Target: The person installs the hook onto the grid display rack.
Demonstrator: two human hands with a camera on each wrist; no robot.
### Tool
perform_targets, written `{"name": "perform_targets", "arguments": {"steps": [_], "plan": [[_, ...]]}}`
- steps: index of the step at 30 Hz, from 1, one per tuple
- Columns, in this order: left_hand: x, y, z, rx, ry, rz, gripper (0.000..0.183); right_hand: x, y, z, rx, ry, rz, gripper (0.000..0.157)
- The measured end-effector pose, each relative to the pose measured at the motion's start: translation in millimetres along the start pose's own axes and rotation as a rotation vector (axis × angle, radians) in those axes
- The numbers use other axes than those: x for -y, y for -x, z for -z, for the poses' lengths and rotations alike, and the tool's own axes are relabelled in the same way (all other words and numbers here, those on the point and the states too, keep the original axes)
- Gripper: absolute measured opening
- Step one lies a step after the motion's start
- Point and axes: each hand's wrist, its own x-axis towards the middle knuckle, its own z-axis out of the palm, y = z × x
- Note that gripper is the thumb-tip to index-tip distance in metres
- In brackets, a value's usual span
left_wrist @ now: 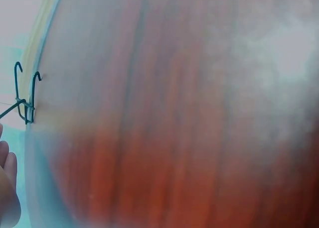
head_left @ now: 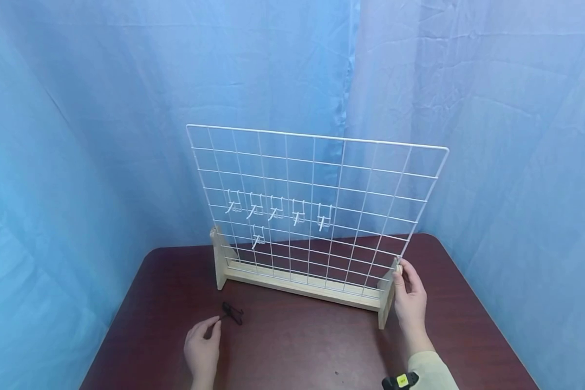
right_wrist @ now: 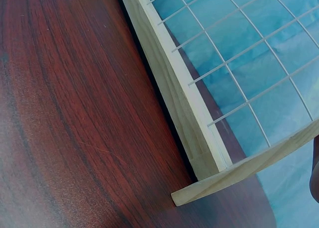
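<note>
My left hand pinches the stem of a black wire hook over the front left of the table. In the left wrist view the hook's two bent prongs point up, and only a few fingers show at the left edge. A white wire grid panel stands in a pale wooden base. My right hand holds the top of the base's right end piece, thumb in front. Several white hooks hang in a row on the grid, with one more white hook below them.
The dark red-brown wooden table has rounded far corners. Blue cloth curtains surround it at the back and both sides. A black band with a yellow-faced device sits at my right wrist, by a pale sleeve.
</note>
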Motion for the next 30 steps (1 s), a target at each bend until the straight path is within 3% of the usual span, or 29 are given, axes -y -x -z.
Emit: {"name": "perform_targets", "arguments": {"steps": [15,24,30], "plan": [[-14.2,-5.4,1.2,-0.021,0.034,-0.030,0.011,-2.8,-0.9,1.1,0.001,0.001,-0.008,0.036],[-30.2,-11.6,-5.3,-0.075,0.102,-0.025,0.012,29.5,4.7,-1.5,0.015,0.005,0.003,0.035],[-43.7,-12.9,-9.2,-0.066,0.156,0.017,0.011,32.2,5.5,-1.5,0.022,0.004,0.010,0.035]]}}
